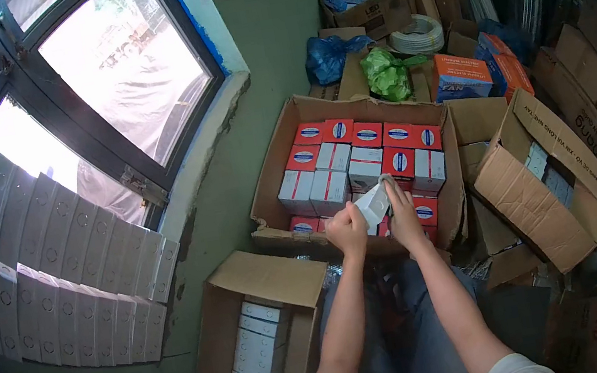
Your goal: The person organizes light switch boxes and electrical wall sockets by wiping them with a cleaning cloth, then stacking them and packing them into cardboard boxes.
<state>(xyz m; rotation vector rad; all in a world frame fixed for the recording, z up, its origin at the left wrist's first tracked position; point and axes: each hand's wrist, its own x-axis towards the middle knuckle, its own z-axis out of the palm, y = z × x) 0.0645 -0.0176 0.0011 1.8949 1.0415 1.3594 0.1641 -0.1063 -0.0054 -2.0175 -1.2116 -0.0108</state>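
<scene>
Over the front of a large open carton, I hold a small white box between both hands. My left hand is closed at the box's left side, thumb up. My right hand lies along its right side with fingers pressed together. A greyish bit, too small to name, shows near the right fingertips. Just beyond my hands, the carton holds rows of small red-and-white boxes, some with grey-white sides up and others with red faces up.
At lower left, an open carton contains stacked white boxes. More white boxes stand in rows below the window. A tilted open carton is at right. Orange-and-blue boxes, a green bag and a cable coil lie behind.
</scene>
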